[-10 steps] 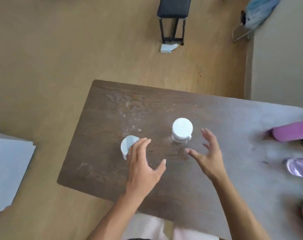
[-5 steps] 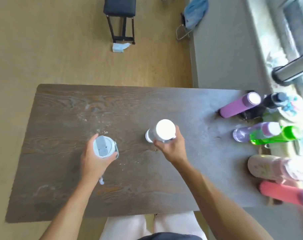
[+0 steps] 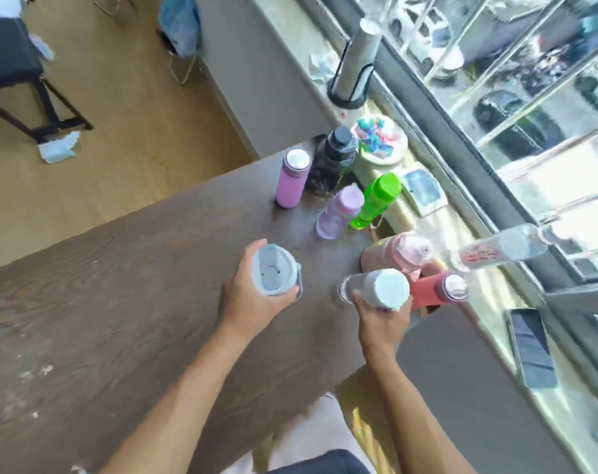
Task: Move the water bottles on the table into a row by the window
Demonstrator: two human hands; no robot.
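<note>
In the head view, the left hand [image 3: 253, 299] grips a bottle with a grey flip lid [image 3: 275, 270]. Its fingers [image 3: 253, 248] are wrapped around the body just under the lid, and the thumb presses on the near side. The right hand [image 3: 381, 319] grips a clear bottle with a white cap [image 3: 381, 289]; its fingers are closed around the upper body from the near side, below the cap. It is not possible to tell if these two bottles touch the dark wooden tabletop [image 3: 119, 302] or are a little above it.

Just beyond the right fingers a pale pink bottle [image 3: 396, 253] and a red bottle [image 3: 437, 290] are at the window side of the tabletop, the red one almost touching the white cap. Farther from the left fingers, towards the window, there are a lilac transparent bottle [image 3: 340, 212] and a green bottle [image 3: 376, 200] side by side, then a purple bottle with a silver top [image 3: 292, 177] beside a black bottle [image 3: 333, 160].

On the window sill [image 3: 489, 302], beyond the right fingers, a clear bottle with a red label [image 3: 495, 249] is seen, and a dark phone [image 3: 531, 347] lies nearer to the person. Far to the left of both hands, a black stool [image 3: 13, 70] stands on the wooden floor.
</note>
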